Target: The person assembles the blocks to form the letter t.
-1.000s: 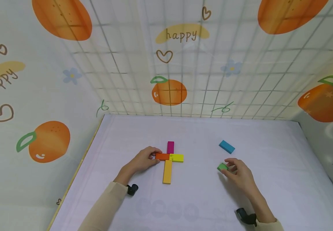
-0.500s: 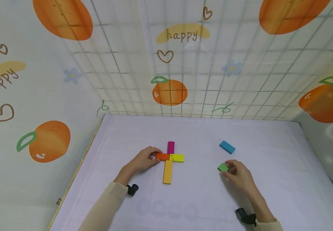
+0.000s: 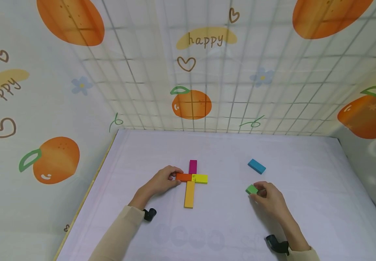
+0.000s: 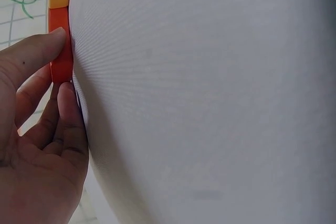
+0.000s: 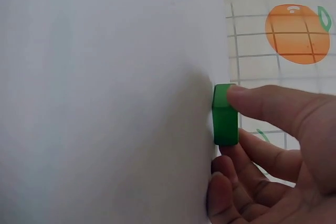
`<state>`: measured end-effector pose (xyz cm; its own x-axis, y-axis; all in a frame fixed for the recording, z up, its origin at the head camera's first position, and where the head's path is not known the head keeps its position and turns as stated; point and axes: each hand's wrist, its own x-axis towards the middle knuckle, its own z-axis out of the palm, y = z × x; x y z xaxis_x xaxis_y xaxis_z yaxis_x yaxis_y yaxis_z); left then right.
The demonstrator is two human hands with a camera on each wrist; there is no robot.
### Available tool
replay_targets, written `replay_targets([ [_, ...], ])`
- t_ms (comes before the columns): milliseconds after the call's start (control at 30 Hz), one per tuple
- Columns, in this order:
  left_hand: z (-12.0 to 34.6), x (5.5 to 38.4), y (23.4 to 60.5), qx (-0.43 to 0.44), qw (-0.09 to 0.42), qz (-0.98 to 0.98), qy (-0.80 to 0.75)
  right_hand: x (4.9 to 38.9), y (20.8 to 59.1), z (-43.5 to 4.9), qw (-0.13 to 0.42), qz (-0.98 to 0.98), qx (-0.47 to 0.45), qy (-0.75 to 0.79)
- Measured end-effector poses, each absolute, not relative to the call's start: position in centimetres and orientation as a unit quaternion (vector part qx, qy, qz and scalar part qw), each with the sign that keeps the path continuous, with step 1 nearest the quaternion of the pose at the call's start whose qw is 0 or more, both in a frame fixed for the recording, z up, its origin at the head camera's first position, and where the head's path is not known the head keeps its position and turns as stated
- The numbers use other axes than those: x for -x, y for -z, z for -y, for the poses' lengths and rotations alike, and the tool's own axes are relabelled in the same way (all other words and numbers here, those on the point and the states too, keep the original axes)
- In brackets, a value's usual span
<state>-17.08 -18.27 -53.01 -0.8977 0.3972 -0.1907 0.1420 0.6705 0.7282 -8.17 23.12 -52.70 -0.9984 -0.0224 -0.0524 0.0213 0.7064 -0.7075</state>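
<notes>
meanwhile, one hand on red, the other on green

the left hand has its thumb and fingers closed around the left end of the red block, so that end is partly covered. well to the right of the red block, the right hand pinches the green block between thumb and fingers; its right side is hidden behind them, and i can't tell whether it bears fully on the white tabletop.

touching the red block's right end is the yellow block, with a small mark too tiny to read. just beyond the red block's right end lies the magenta block, and on the near side of that end the long amber block. the blue block rests alone, far to the right of the red block and a little beyond it.

from the left wrist, the amber block is cut off at the top edge; from the right wrist, the yellow and magenta ones are too. nearer the person than the red block, pale round shapes are too faint to make out.

compared with a second ago, the right hand sits slightly closer to the person; the left hand and the red block look unchanged.
</notes>
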Motion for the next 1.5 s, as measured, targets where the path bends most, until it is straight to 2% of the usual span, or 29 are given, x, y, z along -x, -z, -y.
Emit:
replay_targets([
  [433, 18.3, 17.1, 53.2, -0.162, 0.166, -0.900, -0.369, 8.1, 52.7, -22.6, 0.024, -0.919, 0.007, 0.394],
  [1133, 18.2, 17.1, 53.0, -0.157, 0.168, -0.900, -0.370, 7.1, 52.3, -18.7, -0.001, -0.906, 0.053, 0.421],
  [1500, 18.2, 17.0, 52.9, -0.150, 0.169, -0.900, -0.373, 6.7, 52.4, -16.5, 0.014, -0.903, 0.065, 0.424],
])
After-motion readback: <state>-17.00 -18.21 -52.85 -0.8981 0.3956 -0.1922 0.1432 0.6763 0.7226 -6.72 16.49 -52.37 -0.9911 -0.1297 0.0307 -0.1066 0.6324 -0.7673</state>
